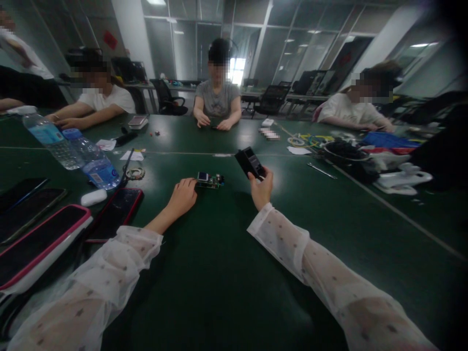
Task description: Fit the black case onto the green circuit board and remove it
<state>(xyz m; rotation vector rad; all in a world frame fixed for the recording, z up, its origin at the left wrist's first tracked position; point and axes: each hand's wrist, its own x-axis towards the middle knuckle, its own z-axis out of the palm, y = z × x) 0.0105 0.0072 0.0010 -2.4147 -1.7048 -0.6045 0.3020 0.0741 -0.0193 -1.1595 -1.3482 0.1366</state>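
A small green circuit board (pixel 209 181) with a little square screen sits low over the green table. At its left end are the fingers of my left hand (pixel 185 195), bent and held close together, gripping that end. My right hand (pixel 262 187) holds up a black plastic case (pixel 250 162), tilted, to the right of the board. Its thumb presses on the near side, and the other fingers are partly hidden behind. An opening or recess shows on the case, too blurred for detail.
On the left stand two water bottles (pixel 98 163), with several phones (pixel 122 212) and a white earbud case (pixel 94 197) nearer me. A wrench (pixel 321 170) lies right of my hands, before tangled cables (pixel 310 141). Several people sit around the table (pixel 226 273).
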